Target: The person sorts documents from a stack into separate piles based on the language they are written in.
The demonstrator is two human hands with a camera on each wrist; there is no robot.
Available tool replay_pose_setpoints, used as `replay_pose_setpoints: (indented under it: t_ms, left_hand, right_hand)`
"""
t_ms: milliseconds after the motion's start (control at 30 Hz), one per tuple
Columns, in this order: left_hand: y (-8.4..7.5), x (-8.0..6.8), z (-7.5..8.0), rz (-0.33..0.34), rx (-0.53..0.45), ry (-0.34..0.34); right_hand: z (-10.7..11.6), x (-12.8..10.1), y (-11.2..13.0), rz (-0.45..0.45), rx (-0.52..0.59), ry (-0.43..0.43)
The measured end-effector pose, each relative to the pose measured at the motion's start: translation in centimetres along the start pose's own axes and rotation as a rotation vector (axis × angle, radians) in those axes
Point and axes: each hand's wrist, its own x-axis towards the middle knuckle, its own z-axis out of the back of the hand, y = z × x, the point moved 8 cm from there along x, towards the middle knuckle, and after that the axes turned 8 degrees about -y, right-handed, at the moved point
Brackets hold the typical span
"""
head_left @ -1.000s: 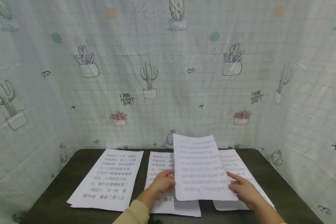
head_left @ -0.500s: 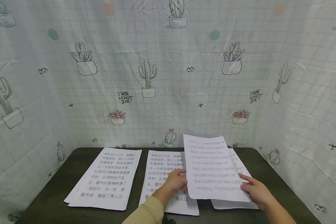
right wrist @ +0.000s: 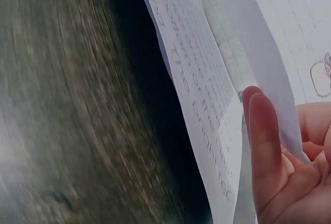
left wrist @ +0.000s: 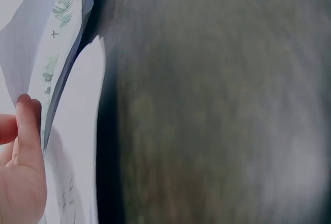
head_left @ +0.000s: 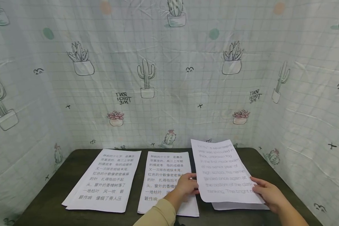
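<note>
1. Pinched the English-text sheet (head_left: 223, 169) by its sides with left hand (head_left: 187, 184) and right hand (head_left: 268, 193), both closed on it.
2. Held it up kinda tilted, just right of the middle Chinese-text stack (head_left: 164, 172).
3. Spotted another Chinese-text stack (head_left: 104, 180) left of that.

Raised sheet (head_left: 223, 169), lower right of the head frame: white, with thin grey Latin print. Paper beneath it (head_left: 234, 206): white. Left stack (head_left: 101, 182) and centre stack (head_left: 165, 169), lower left and lower middle: white, printed in dark grey Chinese characters. Table (head_left: 52, 194): very dark brown, with streaked brown grain in the right wrist view. Backdrop cloth (head_left: 169, 50): pale grey-white with a faint grid, bearing grey-green cacti (head_left: 146, 78), pinkish-red succulents (head_left: 115, 118), green dots (head_left: 48, 33), peach dots (head_left: 105, 8) and black mirrored lettering (head_left: 123, 98). Sleeve (head_left: 158, 212), bottom centre: plain beige.
</note>
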Motion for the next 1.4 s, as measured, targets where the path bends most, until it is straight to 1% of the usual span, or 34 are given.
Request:
replay_pose_setpoints:
  t_ms: [167, 300, 467, 567, 733, 867, 1000, 1200, 1300, 1400]
  left_hand:
    - [0.4, -0.2, -0.9, 0.011, -0.024, -0.003]
    - [0.4, -0.4, -1.5, 0.019, -0.013, -0.001]
    - [0.3, -0.6, -1.7, 0.033, 0.017, -0.015]
    - [0.3, -0.7, -1.8, 0.042, 0.008, -0.015]
    - [0.2, -0.8, -2.1, 0.056, -0.013, 0.015]
    - [0.0, -1.0, -2.5, 0.071, -0.004, 0.056]
    - [-0.1, -1.1, -2.7, 0.076, 0.001, 0.080]
    - [-0.1, -1.1, -2.7, 0.063, -0.015, 0.070]
    - [-0.4, -1.1, -2.3, 0.050, -0.012, 0.072]
    - [-0.8, -1.0, -1.7, 0.035, -0.025, 0.085]
  right_hand:
    - [0.5, 0.1, -0.2, -0.004, -0.013, -0.014]
    - [0.8, 0.1, -0.4, -0.021, -0.037, -0.025]
    - [1.1, 0.0, -0.6, -0.044, -0.056, -0.039]
    - [1.2, 0.0, -0.8, -0.055, -0.066, -0.051]
    - [1.5, 0.0, -1.2, -0.061, -0.109, -0.082]
    - [1.7, 0.0, -1.5, -0.055, -0.139, -0.107]
    - [2.0, 0.0, -1.7, -0.052, -0.157, -0.125]
    - [2.7, 0.0, -1.5, -0.024, -0.198, -0.136]
    - [2.8, 0.0, -1.1, -0.009, -0.223, -0.154]
    - [2.5, -0.1, -0.4, 0.025, -0.243, -0.166]
